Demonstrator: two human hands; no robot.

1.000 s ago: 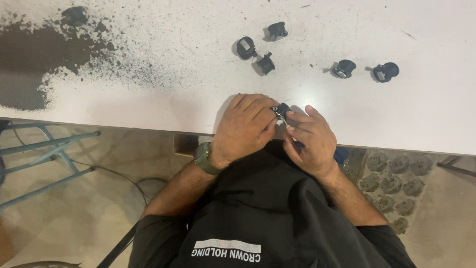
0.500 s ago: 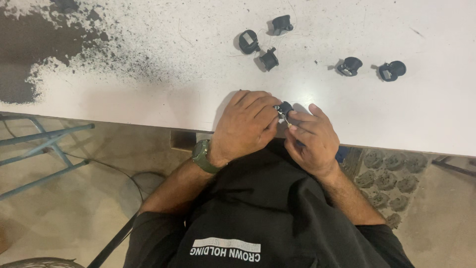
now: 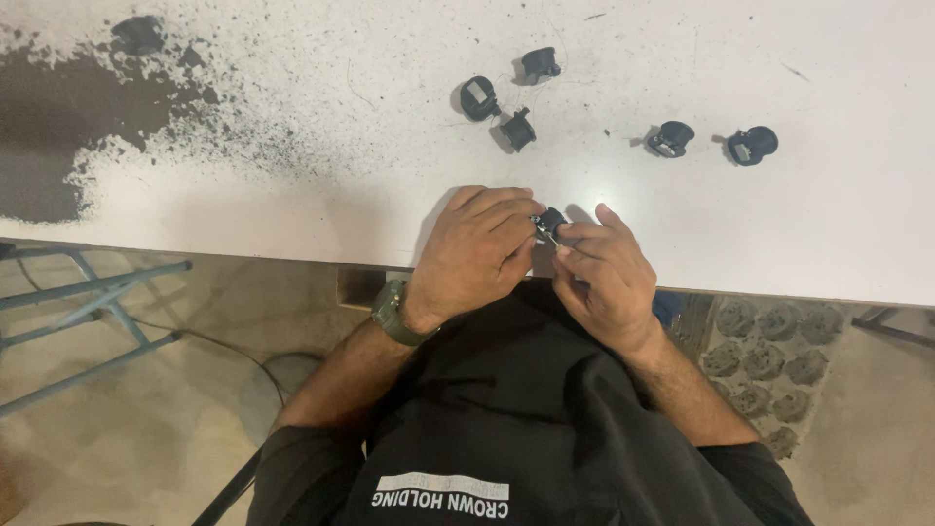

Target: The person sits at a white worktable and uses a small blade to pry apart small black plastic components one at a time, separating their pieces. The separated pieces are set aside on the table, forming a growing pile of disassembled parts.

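You've still got that little black part (image 3: 549, 223) pinched between left hand (image 3: 477, 255) and right hand (image 3: 602, 275) fingertips at the table (image 3: 292, 205) edge, basically nothing's moved since a second ago.

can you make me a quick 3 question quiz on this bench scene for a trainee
1. True or false: both hands meet on one small black part at the near edge of the white table.
2. How many other small black parts lie loose on the table beyond the hands? A) two B) five C) eight
3. Fill in: the green watch sits on the ___ wrist.

Key
1. True: the left hand and right hand both pinch it.
2. B: three in a cluster and two further right.
3. left
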